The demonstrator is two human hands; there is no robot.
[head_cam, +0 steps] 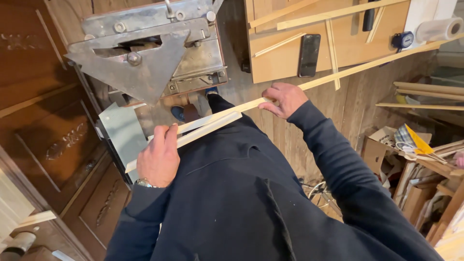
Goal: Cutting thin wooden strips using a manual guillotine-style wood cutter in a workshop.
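Note:
I hold thin pale wooden strips (212,123) across my body in front of my dark sweater. My left hand (158,157), with a watch at the wrist, grips their near end by a grey metal plate (123,133). My right hand (285,99) grips a long strip (367,65) further along; it runs up to the right over the floor. A metal cutting machine with a triangular steel guard (140,67) stands just beyond my left hand.
A wooden bench top (285,58) at the top carries a black phone (309,54), loose wooden strips, a tape measure (402,40) and a paper roll (437,30). Carved dark wooden panels (53,140) lie on the left. Cardboard boxes and wood offcuts (415,164) crowd the right.

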